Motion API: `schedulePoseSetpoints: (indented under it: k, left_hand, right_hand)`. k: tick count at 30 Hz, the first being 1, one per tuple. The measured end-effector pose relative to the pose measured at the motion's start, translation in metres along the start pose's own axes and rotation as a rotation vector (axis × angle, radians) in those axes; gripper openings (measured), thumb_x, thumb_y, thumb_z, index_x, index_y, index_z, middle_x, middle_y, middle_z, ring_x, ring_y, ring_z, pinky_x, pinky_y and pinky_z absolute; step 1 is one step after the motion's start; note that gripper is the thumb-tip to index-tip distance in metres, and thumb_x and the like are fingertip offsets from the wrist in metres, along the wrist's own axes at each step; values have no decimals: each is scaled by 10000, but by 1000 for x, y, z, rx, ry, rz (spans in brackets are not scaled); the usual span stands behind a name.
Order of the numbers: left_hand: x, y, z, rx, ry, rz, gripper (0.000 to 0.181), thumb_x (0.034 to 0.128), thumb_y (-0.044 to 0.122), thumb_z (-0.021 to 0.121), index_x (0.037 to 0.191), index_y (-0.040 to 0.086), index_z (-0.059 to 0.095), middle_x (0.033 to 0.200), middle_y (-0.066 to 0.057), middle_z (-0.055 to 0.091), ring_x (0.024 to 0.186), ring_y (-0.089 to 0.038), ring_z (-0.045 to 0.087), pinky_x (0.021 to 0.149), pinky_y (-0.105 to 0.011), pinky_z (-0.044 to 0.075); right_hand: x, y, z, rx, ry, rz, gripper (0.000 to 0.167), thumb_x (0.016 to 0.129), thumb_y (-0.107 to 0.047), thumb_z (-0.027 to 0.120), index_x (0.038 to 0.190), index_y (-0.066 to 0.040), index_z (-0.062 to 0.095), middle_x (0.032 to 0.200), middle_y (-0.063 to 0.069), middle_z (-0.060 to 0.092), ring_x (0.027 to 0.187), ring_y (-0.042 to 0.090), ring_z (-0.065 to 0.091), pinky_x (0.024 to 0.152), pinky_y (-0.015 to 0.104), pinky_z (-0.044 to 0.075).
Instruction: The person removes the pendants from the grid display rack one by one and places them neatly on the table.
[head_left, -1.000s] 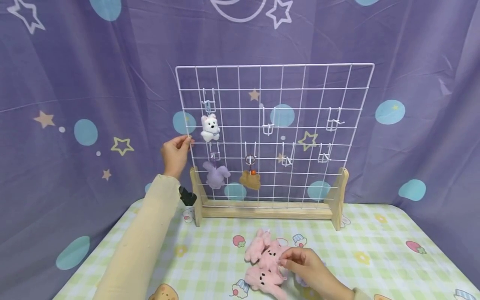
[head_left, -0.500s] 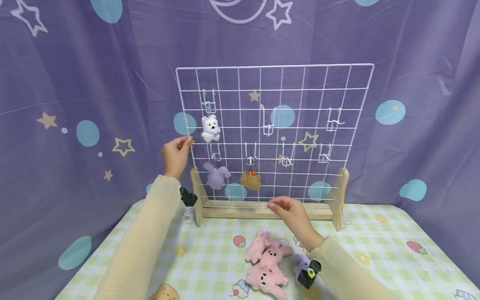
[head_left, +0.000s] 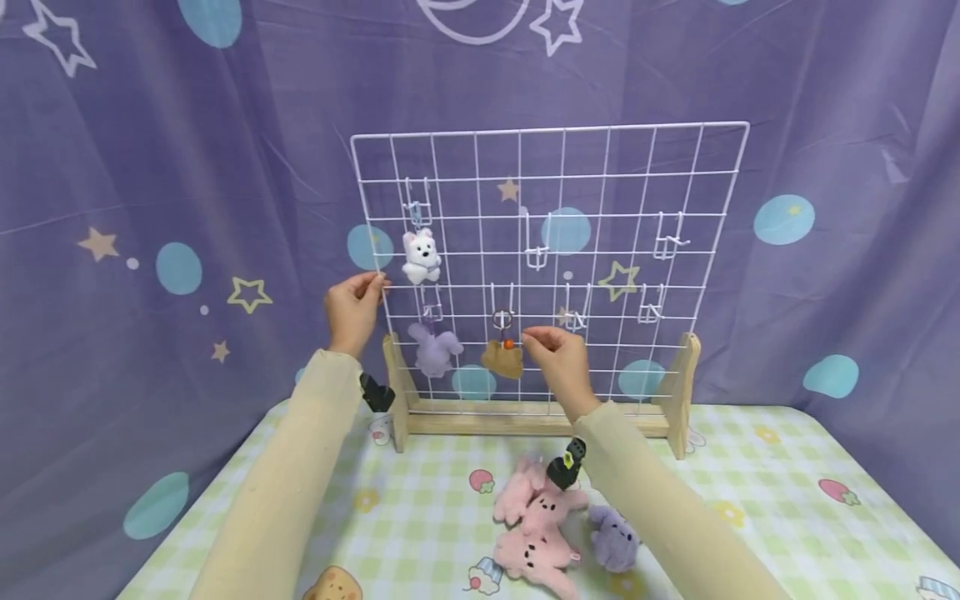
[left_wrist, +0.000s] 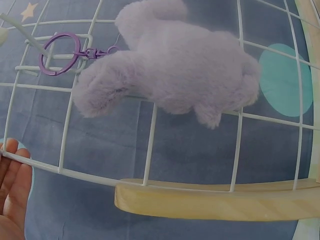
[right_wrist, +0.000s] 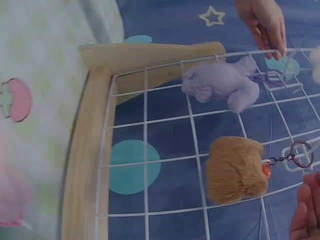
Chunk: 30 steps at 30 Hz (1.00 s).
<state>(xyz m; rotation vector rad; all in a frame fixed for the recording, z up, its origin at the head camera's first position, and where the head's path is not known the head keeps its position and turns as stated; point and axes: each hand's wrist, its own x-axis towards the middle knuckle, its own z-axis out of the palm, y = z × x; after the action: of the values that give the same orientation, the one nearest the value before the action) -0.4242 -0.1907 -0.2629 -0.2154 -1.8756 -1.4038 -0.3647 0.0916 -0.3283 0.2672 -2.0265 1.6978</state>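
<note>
The brown plush charm (head_left: 503, 360) hangs by its ring (head_left: 502, 320) from a hook, just left of the right hand (head_left: 561, 362). That hand's thumb and forefinger bend loosely toward each other, with nothing seen in their grasp; the right wrist view shows a gap between fingers and plush, though whether they touch the ring cannot be told. The left hand (head_left: 354, 312) pinches the left edge of the white wire grid (head_left: 521, 287) between thumb and fingers. Just right of it, a lilac plush (head_left: 436, 350) hangs by a purple ring (left_wrist: 59, 53), with a white plush (head_left: 422, 257) on the hook above. An orange bead (head_left: 508, 343) sits at the top of the brown charm. Four more white hooks (head_left: 537, 258) are spread across the middle and right of the grid, which stands in a wooden base (head_left: 487, 425) toward the far side of the bench (head_left: 420, 500). Nearer, three pink plush toys (head_left: 536, 554) lie bunched together, with a purple plush (head_left: 615, 540) just to their right. A purple curtain (head_left: 187, 125) hangs at the far side.
</note>
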Motion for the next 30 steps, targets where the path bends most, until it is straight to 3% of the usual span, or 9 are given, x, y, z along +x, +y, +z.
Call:
schedulePoseSetpoints:
  k: [8,18,24,30]
  left_hand:
    - [0,0,-1,30,-1,-4,262,917,191,627,1023,-37,701,931,-184,710,742,-93,665,660,-123,533]
    - [0,1,-1,-1,-10,-18,273,914,195,630,1028,-44,697,932,-196,706,752,-99,671,700,-151,546]
    - [0,2,-1,3,-17,-5,272,917,189,627,1031,-48,695,933,-200,705,798,-202,686,692,-140,542]
    - [0,-1,0,11,-14,1,244,918,162,624,1016,-49,699,928,-207,703,714,-68,654,651,-113,527]
  right_hand:
    - [15,-1,13,-41,34,10,166,859,-98,680,980,11,711,906,145,710,747,111,606,632,170,476]
    - [23,-2,24,-50,113,-31,147,843,-96,705,930,22,717,876,165,712,682,111,603,558,145,449]
    - [24,-5,30,-33,124,-15,136,833,-81,713,898,38,709,830,174,702,612,56,545,508,135,433]
    - [23,-7,36,-5,165,6,102,822,-41,710,872,47,696,821,170,699,634,72,567,553,131,450]
